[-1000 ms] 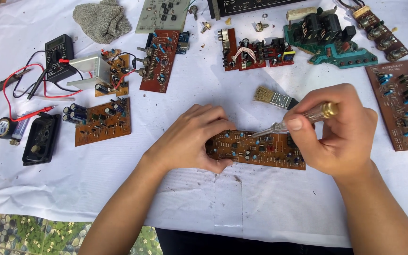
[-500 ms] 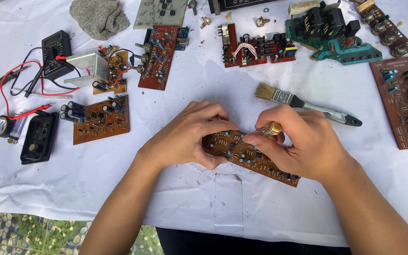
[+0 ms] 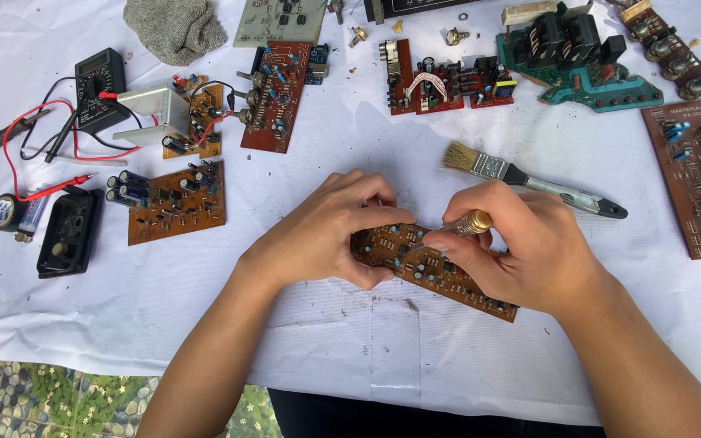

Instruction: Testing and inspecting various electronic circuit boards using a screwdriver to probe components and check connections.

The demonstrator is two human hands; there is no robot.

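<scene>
- Our left hand (image 3: pixel 326 235) curls over the left end of the board (image 3: pixel 436 270), fingers bent and pressed down on its top edge, thumb under the near edge.
- Our right hand (image 3: pixel 529 255) pinches a brass-tipped tool (image 3: pixel 468 223) between thumb and forefinger, other fingers folded in.
- Tool tip angles down-left onto the board's component side, just right of our left fingertips.
- The board is a long brown strip lying slanted on the white sheet (image 3: pixel 350 341), left end higher, right end running under our right palm.
- Can't tell what the tip touches: too small.
- Just beyond our right hand: brush (image 3: pixel 521 177), bristles left, dark handle pointing right, apart from the knuckles.
- Far right of that hand: a large brown board (image 3: pixel 695 174) with blue parts.
- Above the right hand, well apart: a red board (image 3: pixel 444 81) and a green board (image 3: pixel 582 57) with black blocks.
- Left of our left hand, near: an orange board (image 3: pixel 176 203) with dark capacitors along its left edge.
- Further left: a black box (image 3: pixel 66 233) and a tape roll (image 3: pixel 6 212).
- Up-left, well apart: a black meter (image 3: pixel 101 85) with red and black leads, a metal box (image 3: pixel 156 109), another red board (image 3: pixel 277 93).
- Top, beyond the left hand: a grey cloth (image 3: pixel 176 28).
</scene>
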